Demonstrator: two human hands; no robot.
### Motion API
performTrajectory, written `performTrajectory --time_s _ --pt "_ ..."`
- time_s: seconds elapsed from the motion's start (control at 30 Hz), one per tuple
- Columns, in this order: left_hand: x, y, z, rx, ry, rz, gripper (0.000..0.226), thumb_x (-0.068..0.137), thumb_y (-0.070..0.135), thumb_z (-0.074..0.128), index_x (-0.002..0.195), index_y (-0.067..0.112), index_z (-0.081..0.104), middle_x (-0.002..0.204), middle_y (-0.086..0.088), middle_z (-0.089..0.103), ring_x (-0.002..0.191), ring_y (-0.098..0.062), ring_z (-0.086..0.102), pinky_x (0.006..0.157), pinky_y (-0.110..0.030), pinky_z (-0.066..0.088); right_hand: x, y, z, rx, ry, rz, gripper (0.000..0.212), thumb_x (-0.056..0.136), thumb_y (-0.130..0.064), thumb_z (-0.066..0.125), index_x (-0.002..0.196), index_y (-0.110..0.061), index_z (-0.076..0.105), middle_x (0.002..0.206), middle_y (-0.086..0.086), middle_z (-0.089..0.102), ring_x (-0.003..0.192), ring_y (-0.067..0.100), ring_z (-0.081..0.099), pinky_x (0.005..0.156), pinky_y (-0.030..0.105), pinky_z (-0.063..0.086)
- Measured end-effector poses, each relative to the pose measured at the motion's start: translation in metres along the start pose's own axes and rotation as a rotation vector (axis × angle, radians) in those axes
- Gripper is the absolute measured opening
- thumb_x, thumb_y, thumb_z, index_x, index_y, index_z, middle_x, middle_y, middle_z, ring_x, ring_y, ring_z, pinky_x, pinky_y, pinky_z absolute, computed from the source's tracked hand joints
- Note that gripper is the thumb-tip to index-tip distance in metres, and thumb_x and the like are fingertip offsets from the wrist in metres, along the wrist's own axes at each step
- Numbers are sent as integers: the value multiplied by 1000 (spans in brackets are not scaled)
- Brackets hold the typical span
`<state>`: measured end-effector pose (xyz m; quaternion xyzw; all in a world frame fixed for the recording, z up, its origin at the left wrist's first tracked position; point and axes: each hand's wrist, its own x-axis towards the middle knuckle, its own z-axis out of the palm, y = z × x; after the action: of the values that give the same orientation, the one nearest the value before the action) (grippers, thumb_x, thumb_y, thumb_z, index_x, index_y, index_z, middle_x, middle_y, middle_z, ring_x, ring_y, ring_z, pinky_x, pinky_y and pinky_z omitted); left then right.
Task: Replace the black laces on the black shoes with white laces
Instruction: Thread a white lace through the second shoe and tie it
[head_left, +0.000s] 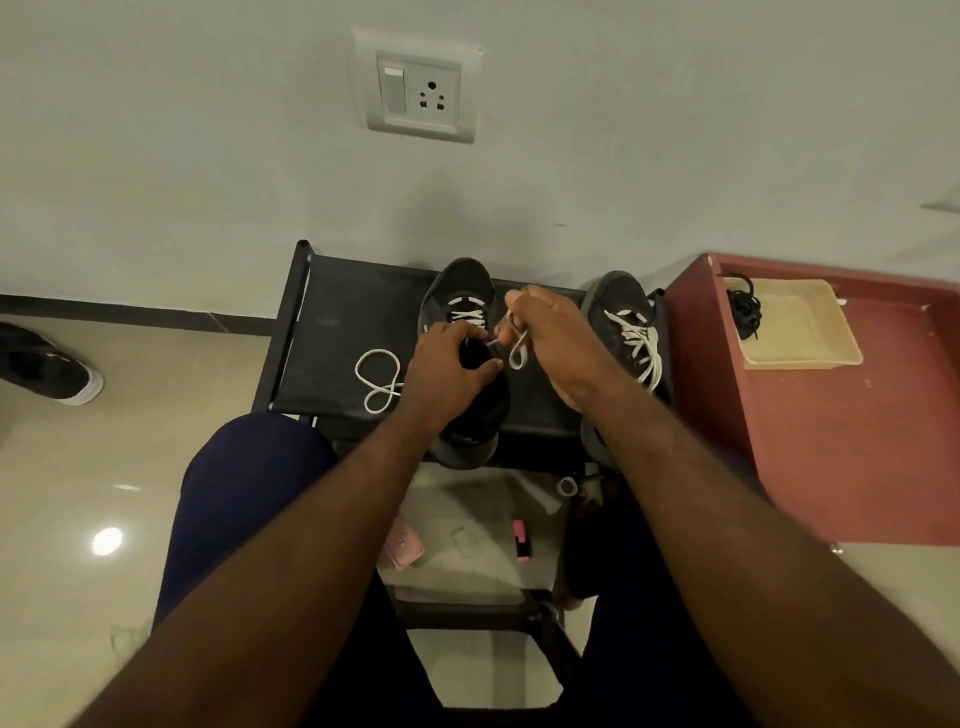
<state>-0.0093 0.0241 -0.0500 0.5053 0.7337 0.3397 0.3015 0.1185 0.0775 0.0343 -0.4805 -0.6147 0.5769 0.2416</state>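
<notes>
Head view: two black shoes stand toe toward the wall on a dark tabletop (337, 332) in the middle of the frame. The centre shoe (460, 283) has a white lace (465, 313) crossed through its front eyelets. The left hand (444, 364) lies over this shoe's opening, fingers curled and gripping its upper edge. The right hand (553, 338), just right of it, pinches a small bight (519, 349) of the same lace between thumb and fingers, and the bight hangs below the fingertips. The two hands are close together, almost touching over the shoe. To the left of the left hand a slack loop (377, 382) of white lace lies flat on the tabletop in a figure of eight.

The second shoe (615, 301), right of centre, is partly covered by the right forearm. It is laced in white, and its loose ends (652, 358) trail down its right side.

At right stands a red cabinet (857, 441) with a beige tray (800, 332) on top. A tangle of black laces (744, 306) sits at the tray's left edge, well apart from the shoes.

On the wall at upper centre is a switch and socket plate (418, 96). At the left edge of the frame another dark shoe (49, 366) with a white sole lies on the tiled floor (78, 493). Below the tabletop two pink items (401, 550) (522, 540) show between the person's knees; what they are cannot be told.
</notes>
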Motion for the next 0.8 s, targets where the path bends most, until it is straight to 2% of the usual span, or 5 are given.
performTrajectory --time_s 0.13,0.27,0.37,0.5,0.8 --pt "-1 0 0 19 0 -1 40 79 35 77 115 25 62 117 -1 53 114 -21 51 101 -41 44 3 0 2 361 222 132 39 99 -18 46 60 -15 44 48 0 43 54 21 52 68 35 45" --pt "-4 -4 -3 16 -10 -31 67 78 34 78 136 21 48 134 -4 49 125 -22 47 107 -40 41 9 8 -6 229 379 201 23 94 -22 57 76 -9 54 48 -1 42 43 14 45 63 36 48" --pt "-4 -7 -9 41 7 -74 68 78 19 77 139 18 45 135 -7 45 123 -25 49 102 -35 42 14 29 -10 -178 320 165 14 90 -23 62 85 -11 57 68 0 55 60 14 53 66 37 50" --pt "-5 -6 -14 121 53 -77 51 80 22 73 128 11 58 121 -9 56 111 -24 56 95 -31 45 16 51 -7 -707 -53 43 25 93 -34 66 108 -14 68 99 -4 64 93 13 58 82 29 45" --pt "-6 -1 -16 93 151 -117 19 88 22 61 101 11 68 94 -4 68 83 -18 61 75 -32 50 13 59 -3 -406 -27 53 21 100 -22 56 86 -8 60 68 6 65 58 12 63 62 28 48"
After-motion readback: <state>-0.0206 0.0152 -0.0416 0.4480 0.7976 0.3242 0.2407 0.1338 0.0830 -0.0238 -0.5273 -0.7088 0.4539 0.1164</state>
